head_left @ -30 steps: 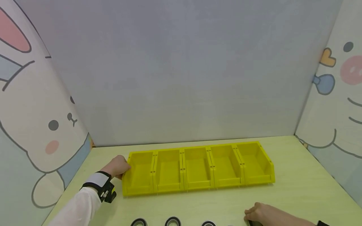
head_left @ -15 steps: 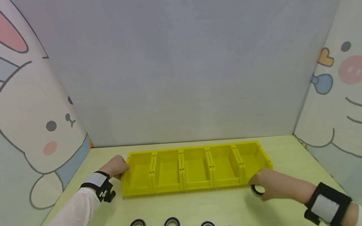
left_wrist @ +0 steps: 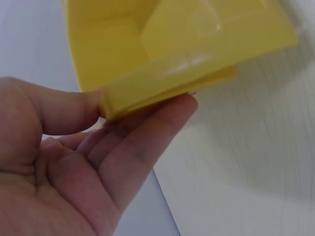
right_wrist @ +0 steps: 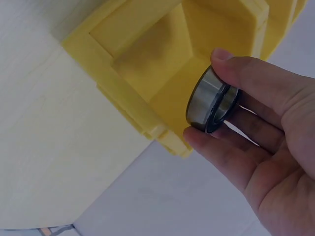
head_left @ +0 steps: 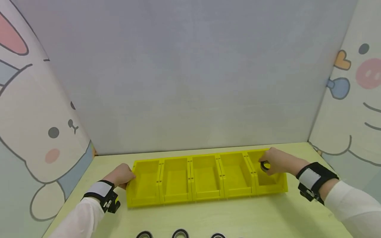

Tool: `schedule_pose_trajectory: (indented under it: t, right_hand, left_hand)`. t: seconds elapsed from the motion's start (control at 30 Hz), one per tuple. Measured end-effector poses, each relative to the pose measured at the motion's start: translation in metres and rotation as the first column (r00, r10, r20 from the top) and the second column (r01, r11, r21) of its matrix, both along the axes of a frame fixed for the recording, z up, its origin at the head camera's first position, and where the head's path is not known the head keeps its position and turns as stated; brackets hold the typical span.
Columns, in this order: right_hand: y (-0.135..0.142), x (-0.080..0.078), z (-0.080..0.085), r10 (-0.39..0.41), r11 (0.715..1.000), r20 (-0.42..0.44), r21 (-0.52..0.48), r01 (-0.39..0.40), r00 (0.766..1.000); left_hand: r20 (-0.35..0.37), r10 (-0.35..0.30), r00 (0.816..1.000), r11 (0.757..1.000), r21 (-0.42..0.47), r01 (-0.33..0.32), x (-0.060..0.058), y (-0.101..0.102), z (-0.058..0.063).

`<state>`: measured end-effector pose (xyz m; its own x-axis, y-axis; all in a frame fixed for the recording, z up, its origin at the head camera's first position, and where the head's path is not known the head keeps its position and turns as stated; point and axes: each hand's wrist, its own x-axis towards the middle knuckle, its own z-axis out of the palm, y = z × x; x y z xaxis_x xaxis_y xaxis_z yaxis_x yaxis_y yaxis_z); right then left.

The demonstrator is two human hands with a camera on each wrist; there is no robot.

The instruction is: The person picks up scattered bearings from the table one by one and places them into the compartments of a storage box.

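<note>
A pale table [head_left: 235, 215] spreads beneath both grips. On it, a row of yellow bins [head_left: 207, 195] runs from the left grip to below the right one. The left hand [head_left: 121, 174] pinches the row's end wall between thumb and fingers. The right hand [head_left: 279, 162] clamps a metal ring [right_wrist: 206, 101] over the opposite end bin. Other rings [head_left: 180, 231] lie nearer the person than either grip.

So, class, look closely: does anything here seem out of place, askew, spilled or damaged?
Nothing stands out. The yellow bins stand in one row, the left hand pinching its left end; the right hand holds a bearing at the rightmost bin. Other bearings lie on the table, cut off by the picture's edge.
</note>
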<state>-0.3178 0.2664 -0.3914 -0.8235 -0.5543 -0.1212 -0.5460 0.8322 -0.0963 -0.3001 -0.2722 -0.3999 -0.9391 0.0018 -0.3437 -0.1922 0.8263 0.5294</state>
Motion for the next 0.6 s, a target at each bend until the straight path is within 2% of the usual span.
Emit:
schedule_pose_trajectory:
  t: [0.23, 0.4, 0.6]
  right_hand:
    - [-0.010, -0.017, -0.028, -0.021, 0.997, 0.032, -0.074, 0.023, 0.999]
    - [-0.010, -0.018, -0.044, -0.033, 0.995, 0.015, -0.090, 0.035, 0.999]
    - [-0.008, -0.019, -0.058, -0.076, 0.989, 0.038, -0.122, 0.080, 0.996]
  left_hand:
    - [-0.005, 0.005, 1.000, 1.000, 0.002, -0.005, 0.001, -0.004, -0.004]
    - [-0.015, -0.006, 1.000, 1.000, -0.001, 0.006, 0.001, -0.004, -0.006]
    - [-0.018, -0.020, 1.000, 1.000, 0.010, 0.020, 0.000, -0.004, -0.003]
